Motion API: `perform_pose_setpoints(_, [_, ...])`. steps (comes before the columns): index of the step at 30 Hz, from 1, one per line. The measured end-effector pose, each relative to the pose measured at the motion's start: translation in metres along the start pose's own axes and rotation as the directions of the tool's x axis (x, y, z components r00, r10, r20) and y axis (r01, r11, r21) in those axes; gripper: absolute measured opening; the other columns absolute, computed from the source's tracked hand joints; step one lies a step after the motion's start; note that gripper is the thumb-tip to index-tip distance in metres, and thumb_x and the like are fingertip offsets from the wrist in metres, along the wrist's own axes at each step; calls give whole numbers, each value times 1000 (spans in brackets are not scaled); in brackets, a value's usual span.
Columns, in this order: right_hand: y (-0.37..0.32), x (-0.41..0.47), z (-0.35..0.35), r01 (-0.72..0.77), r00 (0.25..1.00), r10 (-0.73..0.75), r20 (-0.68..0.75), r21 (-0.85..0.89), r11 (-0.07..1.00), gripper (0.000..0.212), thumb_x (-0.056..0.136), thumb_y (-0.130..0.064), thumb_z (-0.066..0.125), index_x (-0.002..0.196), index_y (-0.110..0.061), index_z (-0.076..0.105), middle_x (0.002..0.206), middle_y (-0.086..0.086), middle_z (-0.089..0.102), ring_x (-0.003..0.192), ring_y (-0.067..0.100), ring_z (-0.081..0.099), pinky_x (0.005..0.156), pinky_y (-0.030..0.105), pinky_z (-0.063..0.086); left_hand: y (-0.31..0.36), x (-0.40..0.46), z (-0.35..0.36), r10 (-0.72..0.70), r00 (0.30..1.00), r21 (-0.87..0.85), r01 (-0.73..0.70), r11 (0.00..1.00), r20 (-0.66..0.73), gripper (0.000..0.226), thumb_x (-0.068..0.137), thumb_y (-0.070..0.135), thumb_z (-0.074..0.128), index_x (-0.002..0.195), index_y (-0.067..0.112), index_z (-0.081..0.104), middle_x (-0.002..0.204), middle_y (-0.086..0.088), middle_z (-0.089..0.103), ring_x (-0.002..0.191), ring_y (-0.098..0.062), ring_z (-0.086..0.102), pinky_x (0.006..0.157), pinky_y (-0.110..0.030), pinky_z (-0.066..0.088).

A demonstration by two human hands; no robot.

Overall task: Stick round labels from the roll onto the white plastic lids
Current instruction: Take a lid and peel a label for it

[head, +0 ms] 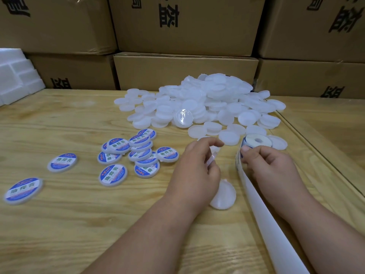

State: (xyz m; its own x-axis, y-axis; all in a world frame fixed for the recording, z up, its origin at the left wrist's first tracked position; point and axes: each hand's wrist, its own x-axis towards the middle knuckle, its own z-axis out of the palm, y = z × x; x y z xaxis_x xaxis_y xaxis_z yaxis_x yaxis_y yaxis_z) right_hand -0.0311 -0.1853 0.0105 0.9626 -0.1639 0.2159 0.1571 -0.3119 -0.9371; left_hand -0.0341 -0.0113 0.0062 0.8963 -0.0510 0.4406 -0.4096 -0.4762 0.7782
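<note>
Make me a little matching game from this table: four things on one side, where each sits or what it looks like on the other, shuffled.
Things:
1. label roll
2. labelled lids
3. pile of plain lids
4. backing strip

Descriptions:
A. heaped at the far side, before the boxes
B. blue and white faces, left of the hands
C. trails toward the viewer under the right hand
D. flat, with a hole in its middle

Pairs: 1-D, 2-B, 3-A, 4-C

Unlabelled lids (197, 99) are showing translucent white. Labels (113, 174) are showing blue with a white band, green characters. Tabletop (59, 224) is showing pale wood grain.
</note>
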Motion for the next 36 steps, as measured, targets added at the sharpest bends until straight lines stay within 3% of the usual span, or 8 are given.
perform_pose_setpoints(4, [-1, 0, 0, -5, 1000, 5, 13, -4, 1000, 50, 82, -57, 64, 74, -8, 63, 58, 0, 49, 53, 15, 43, 55, 32, 38, 0, 2, 0, -5, 994, -50, 0, 999, -111, 35, 94, 16, 65, 119, 39, 59, 85, 14, 54, 89, -7, 55, 78, -11, 42])
perform_pose_setpoints(8, [-1, 0, 0, -16, 1000, 16, 15, 1, 1000, 50, 81, -58, 64, 75, -8, 62, 56, -2, 47, 51, 14, 40, 52, 30, 37, 3, 4, -2, -99, 975, -186, 62, 981, -199, 7, 87, 42, 66, 90, 36, 64, 83, 13, 65, 78, -5, 60, 73, -20, 48])
perform_pose_setpoints(13, [-2, -1, 1, -22, 1000, 21, 18, 12, 1000, 53, 78, -61, 63, 75, -8, 61, 58, 2, 44, 53, 16, 38, 53, 31, 34, 7, -1, -6, -117, 990, -404, 75, 912, -79, 48, 79, 55, 59, 72, 8, 60, 64, -16, 56, 58, -31, 54, 54, -39, 43])
perform_pose_setpoints(17, [-3, -1, 0, -21, 999, 20, 28, 34, 999, 49, 80, -57, 64, 74, -9, 62, 56, 0, 45, 52, 17, 38, 53, 30, 34, 8, -3, -4, -85, 984, -323, 132, 937, 157, 57, 78, 53, 54, 74, -4, 62, 63, -22, 60, 57, -31, 54, 56, -44, 48])
perform_pose_setpoints(21, [-1, 0, 0, 5, 1000, -5, 21, 11, 1000, 43, 93, -44, 68, 71, -8, 62, 52, -6, 43, 48, 11, 36, 49, 22, 33, 9, -1, -5, -67, 986, -347, 116, 931, 150, 59, 79, 50, 55, 78, -8, 61, 67, -12, 49, 66, -17, 45, 62, -33, 38])
perform_pose_setpoints(28, [-4, -2, 1, 55, 995, -46, 88, -96, 994, 29, 87, -37, 74, 67, -18, 65, 51, -14, 52, 46, 2, 43, 47, 11, 36, 10, 1, -5, -178, 984, -472, 147, 869, -20, 19, 86, 21, 61, 72, 18, 74, 101, 12, 77, 97, -2, 71, 76, -19, 54])
perform_pose_setpoints(32, [-6, -2, 0, 40, 993, -18, 119, -182, 982, 21, 86, -23, 70, 67, -17, 66, 51, -11, 52, 46, 3, 43, 46, 12, 36, 6, 3, -3, -187, 981, -434, 144, 889, -58, 27, 84, 17, 58, 72, 41, 63, 93, 9, 75, 90, -16, 72, 78, -38, 58])
perform_pose_setpoints(36, [-7, -4, 0, 35, 990, -4, 143, -215, 976, 22, 86, -16, 64, 65, -12, 64, 52, -7, 53, 47, 7, 43, 47, 17, 37, 5, 5, -1, -166, 985, -455, 126, 882, -48, 22, 82, 20, 57, 91, 39, 54, 93, 8, 72, 89, -11, 68, 75, -24, 54])
